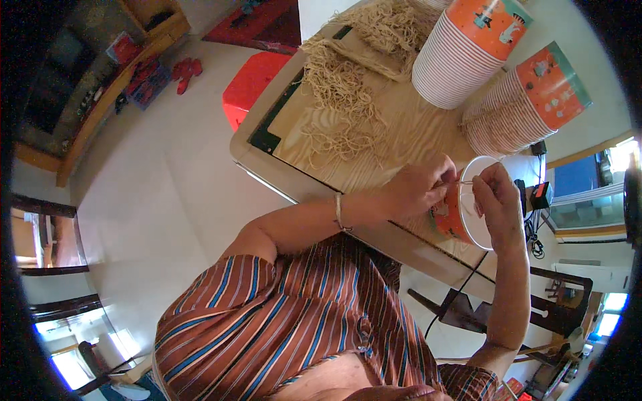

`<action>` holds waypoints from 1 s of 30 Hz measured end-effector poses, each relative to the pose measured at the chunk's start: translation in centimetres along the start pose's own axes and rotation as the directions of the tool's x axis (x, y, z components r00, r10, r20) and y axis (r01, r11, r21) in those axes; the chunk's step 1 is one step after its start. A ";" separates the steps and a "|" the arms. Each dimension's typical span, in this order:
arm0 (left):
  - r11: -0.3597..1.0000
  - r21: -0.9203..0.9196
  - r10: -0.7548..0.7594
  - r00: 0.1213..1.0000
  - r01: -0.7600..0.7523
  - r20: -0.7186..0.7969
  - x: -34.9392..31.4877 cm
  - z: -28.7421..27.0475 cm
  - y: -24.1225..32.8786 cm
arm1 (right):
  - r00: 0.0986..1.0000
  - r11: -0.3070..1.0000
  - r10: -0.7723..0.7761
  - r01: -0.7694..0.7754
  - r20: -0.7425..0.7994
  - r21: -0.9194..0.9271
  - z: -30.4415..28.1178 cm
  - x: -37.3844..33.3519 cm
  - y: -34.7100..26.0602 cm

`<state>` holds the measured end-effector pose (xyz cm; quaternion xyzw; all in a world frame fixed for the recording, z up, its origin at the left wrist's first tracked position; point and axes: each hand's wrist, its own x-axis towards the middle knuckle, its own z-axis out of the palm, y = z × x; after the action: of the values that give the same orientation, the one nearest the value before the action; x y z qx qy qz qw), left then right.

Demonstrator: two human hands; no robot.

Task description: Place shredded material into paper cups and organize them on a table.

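An orange paper tub [449, 219] with a white inside lies tilted toward the right near the table's edge. My left hand [422, 187] is closed in a pinch at the tub's upper rim. Across the opening, my right hand [498, 199] is also closed, its fingertips pinching. A short, thin piece of tan string [467, 182] runs between the two sets of fingertips, over the rim. Its ends are hidden by my fingers. Loose tan string [344, 100] lies in a tangled heap on the wooden tabletop [414, 130] beyond my left hand.
Two tall stacks of nested paper tubs, one farther [461, 53] and one nearer [518, 103], lean at the table's far right. A red plastic stool [251, 83] stands beyond the left edge. Black cables [533, 230] hang at the right, near a dark wooden chair [562, 297].
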<state>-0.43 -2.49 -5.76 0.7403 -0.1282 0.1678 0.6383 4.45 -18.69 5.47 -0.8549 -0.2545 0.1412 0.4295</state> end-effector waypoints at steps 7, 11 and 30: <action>0.992 0.011 0.129 0.991 -0.129 0.034 1.4 -1.3 1.4 | 0.997 0.998 0.047 -0.049 0.060 0.033 -0.1 0.5 -0.2; 0.985 -0.101 0.146 0.987 -0.138 0.074 1.9 -1.3 0.2 | 0.993 0.997 0.076 -0.079 0.093 0.025 -0.1 0.6 -1.0; 0.781 -0.022 0.623 0.778 -0.624 0.076 2.7 -1.1 -1.6 | 0.953 0.989 -0.133 0.147 -0.274 0.031 1.7 -0.4 -1.7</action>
<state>2.59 -1.09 -5.91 0.6636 -0.3907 0.3400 0.5398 2.76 -16.95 5.85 -0.8346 -0.2498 -0.0014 0.4909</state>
